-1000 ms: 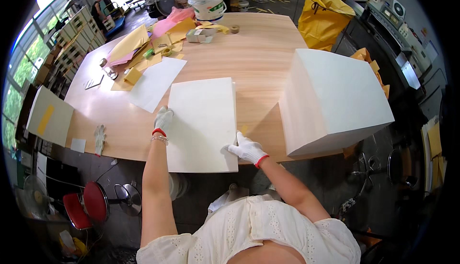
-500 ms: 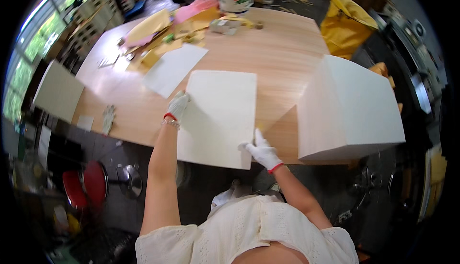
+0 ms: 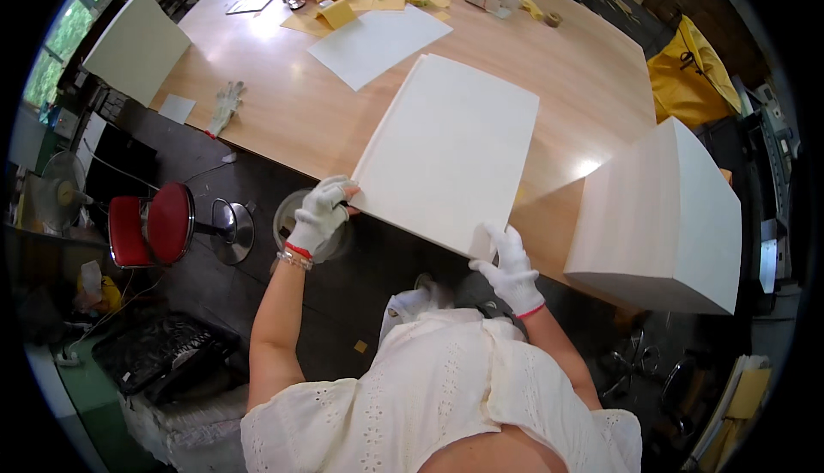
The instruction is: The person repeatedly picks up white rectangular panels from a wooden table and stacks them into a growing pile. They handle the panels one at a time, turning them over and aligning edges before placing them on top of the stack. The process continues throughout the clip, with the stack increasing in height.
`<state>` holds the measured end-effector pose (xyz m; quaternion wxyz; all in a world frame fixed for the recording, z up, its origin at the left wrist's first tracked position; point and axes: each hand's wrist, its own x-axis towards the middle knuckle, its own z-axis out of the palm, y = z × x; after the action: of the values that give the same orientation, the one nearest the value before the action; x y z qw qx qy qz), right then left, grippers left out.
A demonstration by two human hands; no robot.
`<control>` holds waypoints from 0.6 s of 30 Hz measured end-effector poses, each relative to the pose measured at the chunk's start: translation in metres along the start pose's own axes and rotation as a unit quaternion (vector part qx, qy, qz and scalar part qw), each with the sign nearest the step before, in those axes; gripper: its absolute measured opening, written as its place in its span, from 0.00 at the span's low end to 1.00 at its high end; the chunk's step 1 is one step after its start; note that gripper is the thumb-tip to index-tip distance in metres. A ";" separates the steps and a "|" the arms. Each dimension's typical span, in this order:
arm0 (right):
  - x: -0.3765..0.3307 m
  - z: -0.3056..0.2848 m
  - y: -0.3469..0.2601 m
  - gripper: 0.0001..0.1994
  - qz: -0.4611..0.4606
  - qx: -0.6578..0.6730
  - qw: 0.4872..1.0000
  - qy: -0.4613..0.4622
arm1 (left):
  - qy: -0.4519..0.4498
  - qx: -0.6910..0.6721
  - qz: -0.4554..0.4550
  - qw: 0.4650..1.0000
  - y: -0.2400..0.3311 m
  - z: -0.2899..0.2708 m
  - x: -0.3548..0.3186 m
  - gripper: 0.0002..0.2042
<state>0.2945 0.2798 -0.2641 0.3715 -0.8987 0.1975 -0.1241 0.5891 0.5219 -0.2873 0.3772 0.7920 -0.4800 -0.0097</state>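
Observation:
A thin stack of white sheets (image 3: pixel 455 147) lies at an angle on the wooden table, its near edge at the table's front edge. My left hand (image 3: pixel 322 213), in a white glove with a red cuff, is closed at the stack's near left corner, thumb and fingers bent around it. At the near right corner my right hand (image 3: pixel 512 275), gloved likewise, has its thumb by the near edge and its fingers along the right edge. The stack's underside is hidden. Beyond its far left corner lies a loose white sheet (image 3: pixel 380 42).
A tall white paper stack (image 3: pixel 644 215) stands at the right, another white stack (image 3: pixel 137 48) at the far left. A spare glove (image 3: pixel 226 108) lies near the table edge. Yellow paper scraps (image 3: pixel 339 14) and a tape roll (image 3: pixel 552 20) lie at the back. A red stool (image 3: pixel 167 224) stands at left.
The stack has turned clockwise and its near edge now faces my left hand. My left hand has gone from the left edge to the near left corner. The view has shifted.

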 end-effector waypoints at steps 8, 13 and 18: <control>0.012 -0.001 -0.001 0.36 0.050 -0.033 0.998 -0.019 | 0.006 -0.007 0.043 0.999 -0.015 0.010 0.009 0.21; 0.007 0.014 0.009 0.34 0.029 -0.073 0.996 0.031 | 0.030 -0.119 -0.050 0.991 -0.025 0.020 0.003 0.18; 0.003 0.022 0.012 0.32 -0.004 -0.070 0.996 0.054 | 0.038 -0.175 -0.089 0.980 -0.041 0.025 -0.008 0.18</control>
<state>0.3022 0.2845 -0.2872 0.2962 -0.9151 0.2220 -0.1601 0.6061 0.5232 -0.3328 0.5255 0.7533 -0.3834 -0.0971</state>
